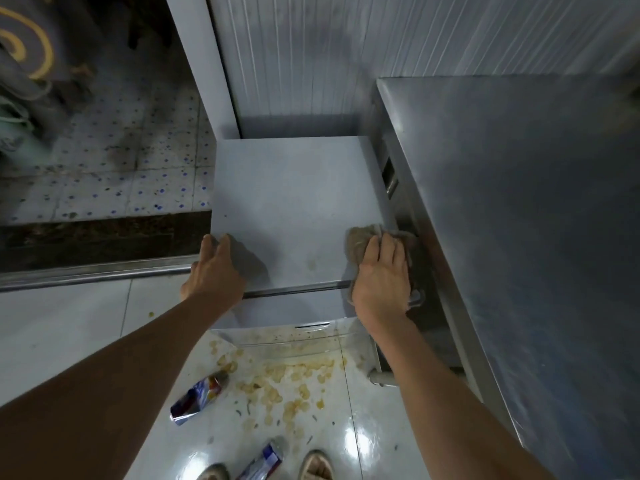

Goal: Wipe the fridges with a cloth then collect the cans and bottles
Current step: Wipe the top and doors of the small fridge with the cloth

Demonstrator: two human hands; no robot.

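Note:
A small white fridge (pixel 291 202) stands below me, seen from above. My right hand (pixel 382 275) presses a beige cloth (pixel 358 237) flat on the fridge top at its front right corner. At the front left corner my left hand (pixel 214 268) rests on the fridge, fingers straight over the edge. A crushed blue and white can (pixel 197 398) lies on the floor in front of the fridge. A second crushed can (pixel 265 459) lies between my feet.
A tall steel fridge (pixel 519 220) fills the right side, close against the small one. Yellowish spill stains (pixel 287 375) cover the glossy floor tiles in front. A metal door threshold (pixel 97 271) runs left, with dirty patterned tiles beyond. A ribbed white wall panel stands behind.

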